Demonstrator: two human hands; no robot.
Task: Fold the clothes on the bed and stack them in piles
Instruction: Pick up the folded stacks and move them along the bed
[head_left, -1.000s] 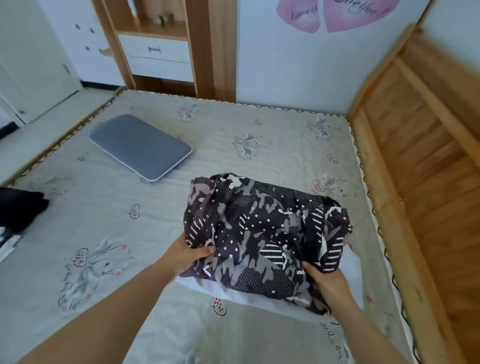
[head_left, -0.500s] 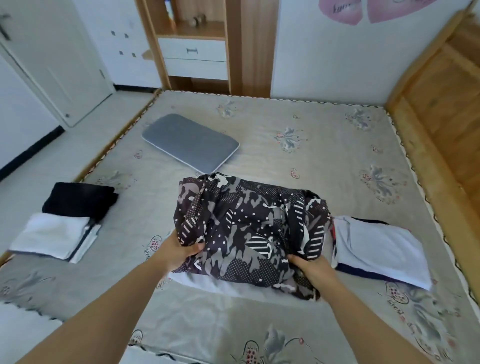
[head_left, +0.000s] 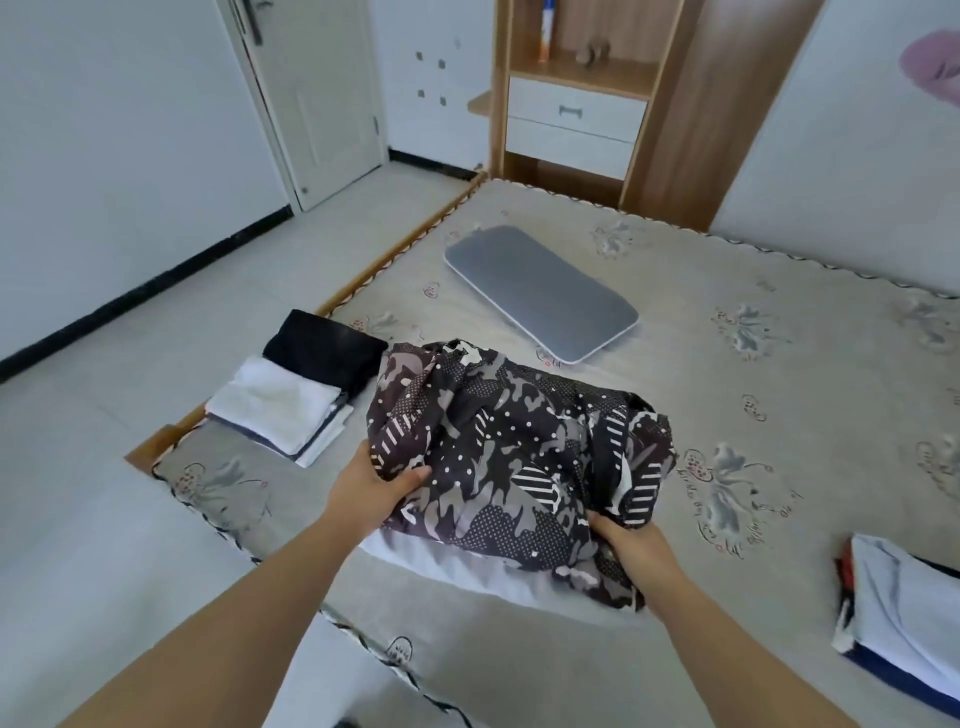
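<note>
A folded black-and-grey patterned garment (head_left: 514, 457) is held above the bed (head_left: 727, 395), with a folded white garment (head_left: 452, 561) under it. My left hand (head_left: 374, 488) grips its left edge, thumb on top. My right hand (head_left: 628, 545) grips its near right corner. A pile of folded white and black clothes (head_left: 296, 395) lies at the bed's left edge. Another pile, pale blue on top with dark blue beneath (head_left: 904, 608), sits at the right.
A grey flat pillow (head_left: 540, 291) lies on the bed beyond the garment. A wooden shelf unit with white drawers (head_left: 576, 119) stands behind the bed. A white door (head_left: 317, 93) and tiled floor (head_left: 130, 374) are to the left.
Both hands have carried the patterned bundle to the left, away from the pale blue pile and toward the white and black pile. The view has swung left with them.
</note>
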